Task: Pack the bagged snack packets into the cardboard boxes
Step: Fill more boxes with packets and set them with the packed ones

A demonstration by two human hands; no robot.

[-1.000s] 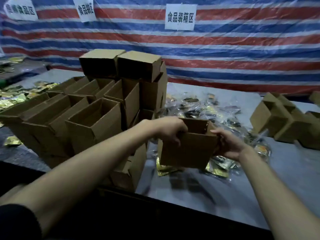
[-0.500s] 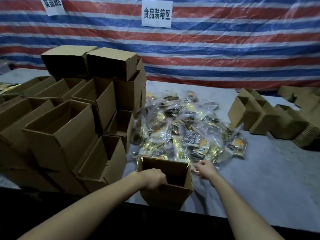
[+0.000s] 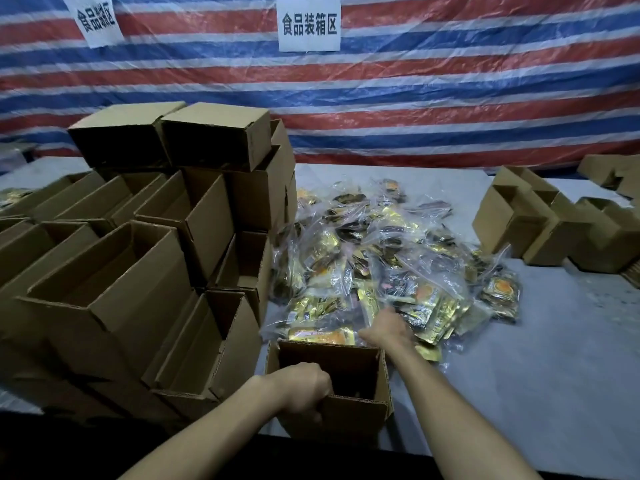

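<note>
Open cardboard box [image 3: 356,417], front edge of table [image 3: 519,393]: left hand [image 3: 304,386] grips its near wall, fingers curled over the rim. Bagged snack packets [image 3: 398,265] heaped just behind; right hand [image 3: 384,329] upon the nearest bags, fingers blurred, grip cannot be told.

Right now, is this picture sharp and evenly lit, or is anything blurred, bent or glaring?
Head view: dim, the table black at its near edge; the right hand looks soft against the bagged snack packets, whose clear plastic glints; the wide lens bows the striped tarpaulin.
</note>
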